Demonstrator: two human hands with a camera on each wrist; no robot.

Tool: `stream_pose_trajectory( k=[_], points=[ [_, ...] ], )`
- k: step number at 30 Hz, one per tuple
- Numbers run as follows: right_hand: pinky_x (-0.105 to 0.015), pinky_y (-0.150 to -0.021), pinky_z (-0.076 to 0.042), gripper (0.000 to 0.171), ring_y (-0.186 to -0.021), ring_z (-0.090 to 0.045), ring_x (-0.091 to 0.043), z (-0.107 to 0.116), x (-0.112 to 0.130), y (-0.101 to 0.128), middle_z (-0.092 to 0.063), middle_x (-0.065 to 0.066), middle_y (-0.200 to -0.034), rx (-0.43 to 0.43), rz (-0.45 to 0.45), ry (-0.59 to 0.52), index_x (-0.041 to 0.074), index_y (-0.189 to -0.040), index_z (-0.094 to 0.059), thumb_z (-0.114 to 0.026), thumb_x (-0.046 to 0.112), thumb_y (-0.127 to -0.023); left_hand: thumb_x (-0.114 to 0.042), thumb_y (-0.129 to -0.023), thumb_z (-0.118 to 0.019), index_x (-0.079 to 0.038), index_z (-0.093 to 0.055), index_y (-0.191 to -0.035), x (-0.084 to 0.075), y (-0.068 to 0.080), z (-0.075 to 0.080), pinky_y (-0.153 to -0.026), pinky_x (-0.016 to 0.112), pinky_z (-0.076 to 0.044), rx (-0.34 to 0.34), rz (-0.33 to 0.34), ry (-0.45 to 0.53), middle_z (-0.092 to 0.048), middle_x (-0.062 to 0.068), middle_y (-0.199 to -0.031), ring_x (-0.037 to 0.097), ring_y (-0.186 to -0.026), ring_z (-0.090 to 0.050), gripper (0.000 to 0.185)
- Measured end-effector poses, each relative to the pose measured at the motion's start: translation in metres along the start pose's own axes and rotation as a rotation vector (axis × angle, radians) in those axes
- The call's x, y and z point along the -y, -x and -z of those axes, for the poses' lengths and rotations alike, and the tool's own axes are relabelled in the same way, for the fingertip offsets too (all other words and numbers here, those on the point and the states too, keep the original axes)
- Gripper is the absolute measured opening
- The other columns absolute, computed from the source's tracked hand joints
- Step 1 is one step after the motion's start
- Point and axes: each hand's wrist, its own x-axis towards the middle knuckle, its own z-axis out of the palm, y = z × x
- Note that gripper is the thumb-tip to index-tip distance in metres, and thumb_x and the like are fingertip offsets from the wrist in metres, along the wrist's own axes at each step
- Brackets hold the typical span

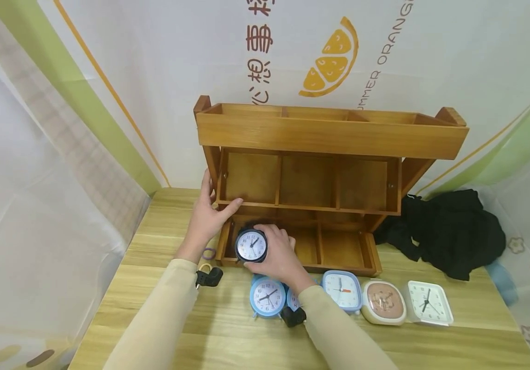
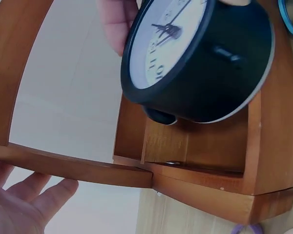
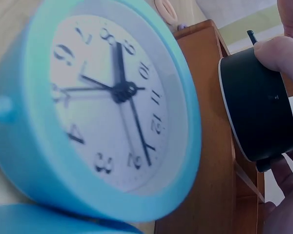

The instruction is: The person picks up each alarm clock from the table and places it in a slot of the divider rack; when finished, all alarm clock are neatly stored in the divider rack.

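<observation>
My right hand [image 1: 279, 254] grips a round black alarm clock [image 1: 251, 245] by its sides, its white dial facing up toward me. The clock is over the left compartment of the lowest tier of a wooden tiered shelf [image 1: 331, 134]. In the left wrist view, the clock [image 2: 224, 73] is tilted above that compartment [image 2: 215, 146]. At the shelf's left end, my left hand [image 1: 205, 220] rests with its thumb along the middle tier's front edge. Its fingers [image 2: 53, 197] lie fairly straight against the side panel [image 2: 88, 171].
Before the shelf stand a light blue round clock [image 1: 268, 297], another partly hidden blue clock [image 1: 294, 298], a blue-framed square clock [image 1: 341, 291], a brown-faced clock [image 1: 383, 302] and a white square clock [image 1: 428, 303]. Black cloth [image 1: 454, 231] lies right; a purple ring [image 1: 209, 253] lies left.
</observation>
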Motion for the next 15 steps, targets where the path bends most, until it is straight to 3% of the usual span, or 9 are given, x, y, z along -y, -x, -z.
stream_pose_trajectory(
  k=[10, 15],
  points=[
    [-0.062, -0.100, -0.037, 0.088, -0.125, -0.051, -0.035, -0.003, -0.007, -0.021, -0.057, -0.008, -0.142, -0.007, 0.002, -0.011, 0.017, -0.147, -0.053, -0.094, 0.043, -0.073, -0.039, -0.091, -0.081, -0.047, -0.012, -0.165, 0.002, -0.001, -0.001, -0.108, 0.057, -0.050, -0.026, -0.043, -0.036, -0.039, 0.007, -0.165, 0.031, -0.149, -0.040, 0.102],
    [-0.059, -0.112, -0.038, 0.088, -0.125, -0.053, -0.034, -0.004, -0.012, -0.028, -0.057, -0.012, -0.138, -0.002, 0.045, -0.046, 0.009, -0.145, -0.053, -0.095, 0.035, -0.073, -0.041, -0.091, -0.081, -0.042, -0.009, -0.167, 0.002, 0.000, -0.001, -0.105, 0.058, -0.052, -0.027, -0.024, -0.048, -0.036, 0.010, -0.167, 0.038, -0.149, -0.039, 0.105]
  ],
)
